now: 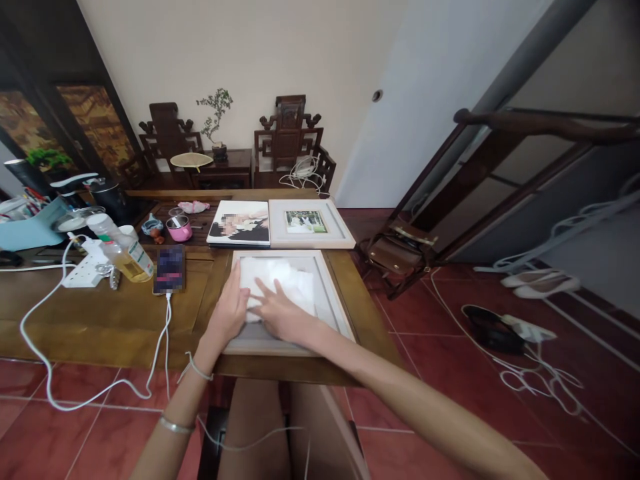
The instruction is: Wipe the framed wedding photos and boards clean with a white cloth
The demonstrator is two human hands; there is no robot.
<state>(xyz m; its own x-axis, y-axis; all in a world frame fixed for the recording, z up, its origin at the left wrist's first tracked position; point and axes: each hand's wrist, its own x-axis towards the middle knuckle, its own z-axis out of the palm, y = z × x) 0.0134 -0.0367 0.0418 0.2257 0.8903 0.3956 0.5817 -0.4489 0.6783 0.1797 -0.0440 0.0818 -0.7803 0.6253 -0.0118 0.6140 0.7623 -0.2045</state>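
A light wood picture frame (331,293) lies flat on the table in front of me. Inside its border, a crumpled white tissue or cloth (300,283) is spread over the pane; its exact kind is hard to tell. My right hand (281,312) presses down on this white piece, palm down with the fingers spread. Along the frame's left side rests my left hand (231,303), its fingers stretched out and the thumb reaching over the border. Just behind lie a second frame with a small photo (306,222) and a photo album (240,223).
On the table's left are a phone (169,269) on a cable, a bottle of yellowish liquid (127,253), a power strip (90,263) and a pink cup (180,228). A wooden rack (440,200) with a brown bag stands right. Cables lie on the red tiled floor.
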